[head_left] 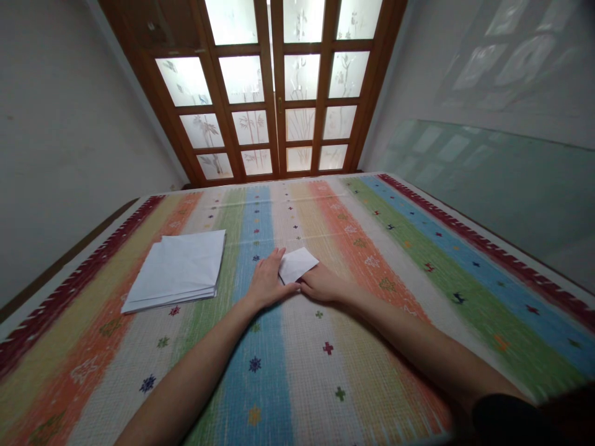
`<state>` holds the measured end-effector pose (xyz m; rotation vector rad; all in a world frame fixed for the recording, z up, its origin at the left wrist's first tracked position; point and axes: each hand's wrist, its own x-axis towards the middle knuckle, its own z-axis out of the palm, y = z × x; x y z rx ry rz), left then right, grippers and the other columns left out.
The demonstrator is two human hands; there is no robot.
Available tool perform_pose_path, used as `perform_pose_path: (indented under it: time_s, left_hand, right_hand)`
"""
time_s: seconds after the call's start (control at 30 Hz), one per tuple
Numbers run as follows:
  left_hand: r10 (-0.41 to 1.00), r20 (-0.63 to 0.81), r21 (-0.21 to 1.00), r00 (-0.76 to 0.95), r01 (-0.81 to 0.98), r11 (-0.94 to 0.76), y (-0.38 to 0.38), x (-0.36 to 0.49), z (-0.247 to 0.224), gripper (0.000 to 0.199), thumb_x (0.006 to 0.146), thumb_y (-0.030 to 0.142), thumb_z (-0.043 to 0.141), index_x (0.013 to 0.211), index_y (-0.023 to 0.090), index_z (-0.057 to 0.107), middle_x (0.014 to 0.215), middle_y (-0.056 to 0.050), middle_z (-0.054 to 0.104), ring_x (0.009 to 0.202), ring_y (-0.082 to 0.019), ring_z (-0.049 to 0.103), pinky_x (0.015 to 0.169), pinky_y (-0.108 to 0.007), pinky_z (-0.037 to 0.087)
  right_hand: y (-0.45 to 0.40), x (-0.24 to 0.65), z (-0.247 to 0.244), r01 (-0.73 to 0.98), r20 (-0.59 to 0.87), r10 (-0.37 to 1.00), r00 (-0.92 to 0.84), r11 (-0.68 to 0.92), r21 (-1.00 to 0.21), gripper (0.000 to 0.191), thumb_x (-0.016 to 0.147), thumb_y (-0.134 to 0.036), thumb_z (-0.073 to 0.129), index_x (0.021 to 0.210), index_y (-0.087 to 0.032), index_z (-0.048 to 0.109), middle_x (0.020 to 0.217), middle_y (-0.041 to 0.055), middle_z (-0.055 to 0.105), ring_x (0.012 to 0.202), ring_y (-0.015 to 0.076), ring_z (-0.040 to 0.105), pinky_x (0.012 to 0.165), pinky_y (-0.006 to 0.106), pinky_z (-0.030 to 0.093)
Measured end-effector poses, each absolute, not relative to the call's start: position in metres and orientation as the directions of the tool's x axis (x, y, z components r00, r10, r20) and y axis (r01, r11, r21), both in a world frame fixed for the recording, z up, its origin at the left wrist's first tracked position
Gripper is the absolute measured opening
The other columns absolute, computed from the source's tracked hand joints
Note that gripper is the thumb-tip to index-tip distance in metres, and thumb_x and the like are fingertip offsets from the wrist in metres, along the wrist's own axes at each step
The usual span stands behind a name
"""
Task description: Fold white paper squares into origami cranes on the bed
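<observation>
A small piece of folded white paper (297, 264) is held between both hands, low over the middle of the striped cloth. My left hand (267, 279) grips its left edge, with the thumb stretched along the near side. On the right side, my right hand (320, 283) is closed round the paper's near corner, and its fingers are partly hidden behind the sheet. The two thumbs meet at the paper's near edge. To the left of my hands lies a stack of white paper sheets (179, 266), slightly uneven at the edges.
A striped, patterned cloth (307, 371) covers the table. Beyond its far edge stand wooden doors (274, 93) with frosted glass panes. A wall (56, 105) rises on the left, and a pale glass panel (493, 186) leans along the right wall.
</observation>
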<state>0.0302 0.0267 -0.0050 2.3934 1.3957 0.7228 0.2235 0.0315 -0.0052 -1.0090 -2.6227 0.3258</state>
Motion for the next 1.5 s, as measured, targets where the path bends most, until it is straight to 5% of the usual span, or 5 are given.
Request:
perform_pose_path:
  time_s: [0.23, 0.5, 0.8, 1.1, 1.5]
  left_hand:
    - [0.87, 0.28, 0.503, 0.407, 0.71, -0.493, 0.025, 0.031, -0.001, 0.093, 0.067, 0.055, 0.073, 0.143, 0.019, 0.032, 0.144, -0.019, 0.044, 0.131, -0.035, 0.044, 0.107, -0.053, 0.032]
    - [0.896, 0.273, 0.481, 0.35, 0.757, -0.442, 0.025, 0.034, 0.0, 0.085, 0.073, 0.052, 0.07, 0.141, 0.014, 0.035, 0.13, -0.018, 0.057, 0.12, -0.032, 0.054, 0.102, -0.049, 0.038]
    - [0.932, 0.294, 0.408, 0.211, 0.854, -0.322, 0.028, 0.045, 0.0, 0.063, 0.085, 0.049, 0.058, 0.134, 0.011, 0.045, 0.116, -0.016, 0.066, 0.11, -0.031, 0.059, 0.097, -0.046, 0.04]
    - [0.922, 0.306, 0.389, 0.238, 0.853, -0.349, 0.026, 0.043, -0.001, 0.061, 0.089, 0.047, 0.051, 0.137, 0.01, 0.043, 0.118, -0.016, 0.064, 0.111, -0.03, 0.058, 0.097, -0.046, 0.04]
    - [0.865, 0.27, 0.442, 0.423, 0.744, -0.501, 0.031, 0.031, -0.002, 0.09, 0.072, 0.058, 0.068, 0.143, 0.017, 0.033, 0.131, -0.016, 0.057, 0.119, -0.031, 0.054, 0.102, -0.047, 0.036]
  right_hand:
    - [0.035, 0.217, -0.005, 0.669, 0.152, 0.712, -0.686, 0.699, -0.253, 0.038, 0.085, -0.024, 0.054, 0.121, -0.013, 0.059, 0.133, 0.0185, 0.054, 0.126, 0.0336, 0.043, 0.105, 0.051, 0.031]
    - [0.034, 0.228, -0.006, 0.596, 0.244, 0.698, -0.673, 0.707, -0.38, 0.046, 0.079, -0.017, 0.052, 0.125, -0.016, 0.05, 0.128, 0.0157, 0.056, 0.119, 0.029, 0.049, 0.099, 0.047, 0.038]
    - [0.028, 0.244, 0.005, 0.6, 0.213, 0.741, -0.637, 0.649, -0.468, 0.032, 0.073, -0.017, 0.057, 0.104, -0.014, 0.057, 0.106, 0.014, 0.063, 0.097, 0.0266, 0.056, 0.087, 0.042, 0.044]
    - [0.025, 0.244, 0.004, 0.598, 0.28, 0.689, -0.668, 0.722, -0.348, 0.027, 0.083, -0.03, 0.062, 0.105, -0.015, 0.062, 0.108, 0.0142, 0.066, 0.102, 0.0277, 0.057, 0.09, 0.044, 0.043]
    - [0.029, 0.246, -0.004, 0.583, 0.358, 0.737, -0.573, 0.674, -0.454, 0.023, 0.094, -0.021, 0.047, 0.095, -0.017, 0.07, 0.1, 0.0108, 0.07, 0.098, 0.0211, 0.061, 0.09, 0.039, 0.046]
